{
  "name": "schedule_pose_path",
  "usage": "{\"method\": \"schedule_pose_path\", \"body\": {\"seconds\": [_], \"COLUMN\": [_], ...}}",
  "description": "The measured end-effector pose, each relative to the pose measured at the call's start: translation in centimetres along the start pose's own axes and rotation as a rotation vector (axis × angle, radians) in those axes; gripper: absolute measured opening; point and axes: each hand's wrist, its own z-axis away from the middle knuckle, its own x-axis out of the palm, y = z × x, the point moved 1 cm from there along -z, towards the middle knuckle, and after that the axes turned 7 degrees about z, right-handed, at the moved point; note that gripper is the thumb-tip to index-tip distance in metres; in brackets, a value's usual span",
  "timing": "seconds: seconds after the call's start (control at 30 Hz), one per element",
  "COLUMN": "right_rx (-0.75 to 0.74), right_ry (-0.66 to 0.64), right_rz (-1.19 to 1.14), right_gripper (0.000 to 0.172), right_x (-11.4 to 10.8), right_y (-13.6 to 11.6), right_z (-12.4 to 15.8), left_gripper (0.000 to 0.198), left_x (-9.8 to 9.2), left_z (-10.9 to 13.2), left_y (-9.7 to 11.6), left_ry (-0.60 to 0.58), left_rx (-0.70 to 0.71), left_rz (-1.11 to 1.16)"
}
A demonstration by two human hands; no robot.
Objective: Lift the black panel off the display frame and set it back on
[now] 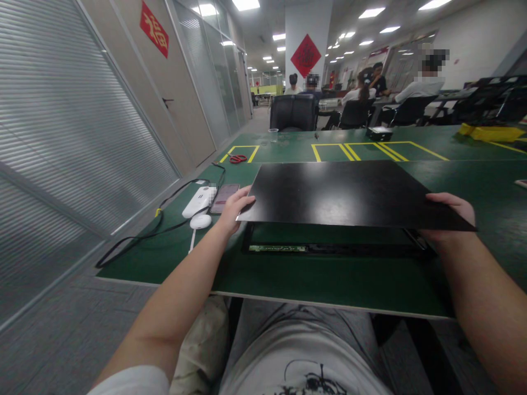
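A large, thin black panel (pixel 341 195) with a glossy surface is held roughly level above the green table. My left hand (pixel 236 208) grips its left edge, with fingers over the top. At the right edge my right hand (pixel 453 214) is closed round the panel, the thumb side on top and the rest mostly underneath. Below the panel a black rectangular frame (pixel 349 250) lies on the table, partly hidden by it. A green circuit board strip (pixel 276 248) shows along the frame's near side, towards the left.
Left of the panel are a phone (pixel 225 197), a white device (pixel 199 201), a round white piece (pixel 200 221) and a black cable (pixel 135 238). Further back lie red-handled scissors (pixel 237 159), a clear cup (pixel 273 134), a small black box (pixel 379 134) and a yellow object (pixel 489 133). Several people sit beyond.
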Motion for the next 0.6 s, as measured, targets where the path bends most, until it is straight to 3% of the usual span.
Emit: {"method": "schedule_pose_path", "body": {"seconds": [0.27,0.6], "right_rx": [-0.216,-0.358], "right_ry": [0.08,0.258], "right_rz": [-0.119,-0.487], "right_gripper": [0.036,0.031], "right_x": [0.5,0.7], "right_y": [-0.5,-0.1], "right_z": [0.5,-1.3], "left_gripper": [0.042,0.046], "left_x": [-1.9,-1.7], "left_z": [-1.8,-1.3], "left_y": [-1.8,-1.8], "left_ry": [0.208,0.101], "left_rx": [0.029,-0.027], "left_rz": [-0.208,-0.194]}}
